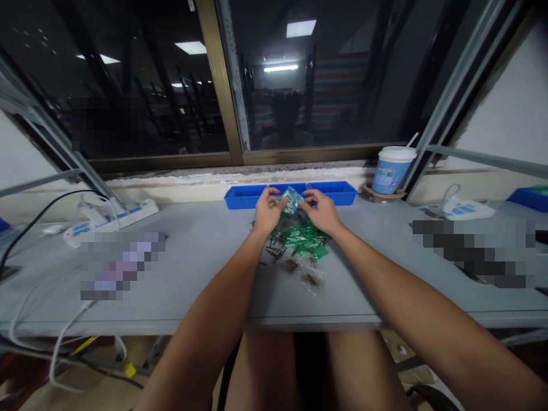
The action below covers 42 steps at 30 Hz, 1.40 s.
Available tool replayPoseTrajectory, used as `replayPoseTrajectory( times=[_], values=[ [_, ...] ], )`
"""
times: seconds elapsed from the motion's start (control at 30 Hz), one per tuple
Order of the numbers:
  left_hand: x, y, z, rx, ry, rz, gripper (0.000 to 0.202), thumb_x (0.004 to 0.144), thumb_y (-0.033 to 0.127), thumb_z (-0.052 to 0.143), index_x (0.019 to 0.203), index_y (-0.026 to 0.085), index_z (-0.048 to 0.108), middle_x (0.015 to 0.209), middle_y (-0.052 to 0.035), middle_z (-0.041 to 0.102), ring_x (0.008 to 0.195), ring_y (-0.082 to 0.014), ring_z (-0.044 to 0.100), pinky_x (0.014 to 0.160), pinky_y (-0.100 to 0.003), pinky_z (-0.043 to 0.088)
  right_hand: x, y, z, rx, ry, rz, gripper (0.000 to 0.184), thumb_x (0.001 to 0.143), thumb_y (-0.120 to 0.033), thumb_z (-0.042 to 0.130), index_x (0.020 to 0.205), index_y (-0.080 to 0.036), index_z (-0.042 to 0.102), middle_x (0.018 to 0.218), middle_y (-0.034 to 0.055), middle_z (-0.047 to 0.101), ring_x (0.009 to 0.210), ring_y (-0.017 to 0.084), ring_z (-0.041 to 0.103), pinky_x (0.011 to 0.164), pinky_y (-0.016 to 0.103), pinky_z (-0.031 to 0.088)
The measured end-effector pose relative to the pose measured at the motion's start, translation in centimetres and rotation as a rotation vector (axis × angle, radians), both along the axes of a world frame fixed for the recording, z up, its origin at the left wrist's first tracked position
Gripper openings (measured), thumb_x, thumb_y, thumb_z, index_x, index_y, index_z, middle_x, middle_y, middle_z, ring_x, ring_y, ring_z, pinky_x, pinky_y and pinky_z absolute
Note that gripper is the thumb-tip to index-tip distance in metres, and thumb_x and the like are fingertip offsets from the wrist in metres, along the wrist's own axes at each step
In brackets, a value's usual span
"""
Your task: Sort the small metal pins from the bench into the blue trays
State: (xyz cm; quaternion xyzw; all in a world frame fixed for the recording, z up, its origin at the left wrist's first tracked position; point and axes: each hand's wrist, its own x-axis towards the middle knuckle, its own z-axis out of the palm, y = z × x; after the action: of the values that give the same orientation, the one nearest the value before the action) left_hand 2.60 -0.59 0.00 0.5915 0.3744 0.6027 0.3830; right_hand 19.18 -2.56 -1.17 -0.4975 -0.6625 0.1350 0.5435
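Between my two hands is a small clear plastic bag (291, 200), raised just above the grey table. My left hand (269, 210) pinches its left side with thumb and fingers, and my right hand (319, 209) grips the right side. What the bag contains is too small to make out. Under my hands lies a pile of green-printed plastic bags (306, 237). Dark loose screws (274, 251) are scattered at the pile's left. Nearer to me rest two clear bags with brownish screws inside, one of them a small screw bag (311, 279).
Blue trays (246, 197) stand in a row behind my hands. A lidded blue cup (391, 171) sits in a cardboard holder at the back right. Power strips (113, 220) with cables lie on both sides. Blurred-out items flank the work area. Metal posts and a window frame the back.
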Motion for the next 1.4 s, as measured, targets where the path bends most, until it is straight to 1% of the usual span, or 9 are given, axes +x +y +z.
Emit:
replayPoseTrajectory(
  times=[0.17,0.27,0.43,0.63,0.8,0.9,1.1,1.27,1.4],
  values=[
    [-2.0,1.6,0.1,-0.11,0.047,0.189,0.004,0.072,0.019,0.062,0.074,0.018,0.06,0.06,0.004,0.056,0.053,-0.0104,0.051,0.053,-0.022,0.04,1.0,0.1,-0.4,-0.021,-0.137,-0.064,0.027,0.081,-0.033,0.061,0.104,-0.02,0.064,0.086,0.0052,0.073,0.08,0.021,0.064,0.083,0.038,0.049],
    [-3.4,2.8,0.2,-0.142,0.052,0.289,0.01,0.073,0.024,0.059,0.076,0.017,0.065,0.066,0.0009,0.062,0.058,-0.0123,0.055,0.056,-0.024,0.044,1.6,0.3,-0.8,-0.039,-0.174,-0.082,0.025,0.08,-0.033,0.062,0.1,-0.019,0.066,0.087,0.0059,0.073,0.083,0.022,0.064,0.083,0.039,0.049],
    [-5.0,3.9,0.5,-0.145,0.019,0.313,0.035,0.075,0.027,0.059,0.108,0.017,0.069,0.096,-0.0055,0.072,0.076,-0.017,0.065,0.064,-0.028,0.051,2.0,0.7,-1.0,-0.031,-0.182,-0.1,0.02,0.08,-0.03,0.063,0.096,-0.019,0.067,0.085,0.006,0.073,0.086,0.022,0.065,0.085,0.039,0.049],
    [-5.7,4.1,-0.1,-0.159,0.015,0.182,0.073,0.077,0.031,0.065,0.146,0.025,0.042,0.137,-0.0135,0.057,0.093,-0.0196,0.068,0.061,-0.026,0.052,2.2,0.9,-1.1,-0.072,-0.226,-0.108,0.019,0.08,-0.032,0.065,0.094,-0.019,0.068,0.09,0.007,0.073,0.088,0.022,0.064,0.084,0.038,0.049],
    [-5.6,4.0,-0.6,-0.123,0.088,0.276,0.066,0.078,0.025,0.065,0.141,0.022,0.047,0.134,-0.0135,0.059,0.094,-0.0216,0.068,0.073,-0.031,0.056,2.6,1.3,-1.5,-0.103,-0.292,-0.143,0.02,0.081,-0.034,0.063,0.093,-0.018,0.07,0.095,0.0092,0.073,0.093,0.024,0.064,0.088,0.039,0.048],
    [-5.0,3.0,-0.7,-0.019,0.336,0.316,0.049,0.077,0.02,0.065,0.125,0.015,0.06,0.119,-0.0143,0.067,0.097,-0.0244,0.067,0.09,-0.038,0.053,2.7,1.4,-1.9,-0.153,-0.365,-0.159,0.028,0.079,-0.041,0.066,0.095,-0.019,0.072,0.099,0.0118,0.073,0.101,0.028,0.062,0.091,0.042,0.046],
    [-2.2,0.0,-0.8,0.281,0.916,0.036,0.028,0.083,0.033,0.06,0.105,0.018,0.07,0.117,-0.0132,0.069,0.114,-0.0302,0.062,0.105,-0.044,0.044,2.1,1.3,-2.1,-0.277,-0.417,-0.071,0.014,0.075,-0.036,0.071,0.071,-0.023,0.073,0.083,0.0075,0.074,0.089,0.025,0.066,0.085,0.037,0.046],
    [-1.0,-0.2,-1.7,0.322,1.063,-0.075,0.034,0.087,0.041,0.054,0.107,0.018,0.069,0.119,-0.0152,0.068,0.115,-0.0319,0.061,0.101,-0.047,0.045,1.8,1.1,-1.7,-0.257,-0.405,-0.038,0.012,0.076,-0.03,0.068,0.068,-0.023,0.072,0.076,0.0042,0.073,0.077,0.022,0.065,0.076,0.032,0.046],
    [-1.0,0.0,-1.8,0.289,1.076,-0.06,0.038,0.087,0.042,0.055,0.115,0.019,0.066,0.123,-0.0151,0.066,0.117,-0.0317,0.06,0.102,-0.048,0.043,1.8,0.7,-0.9,-0.131,-0.354,-0.04,0.01,0.074,-0.03,0.069,0.069,-0.022,0.073,0.08,0.0043,0.073,0.081,0.021,0.064,0.078,0.032,0.047]
  ],
)
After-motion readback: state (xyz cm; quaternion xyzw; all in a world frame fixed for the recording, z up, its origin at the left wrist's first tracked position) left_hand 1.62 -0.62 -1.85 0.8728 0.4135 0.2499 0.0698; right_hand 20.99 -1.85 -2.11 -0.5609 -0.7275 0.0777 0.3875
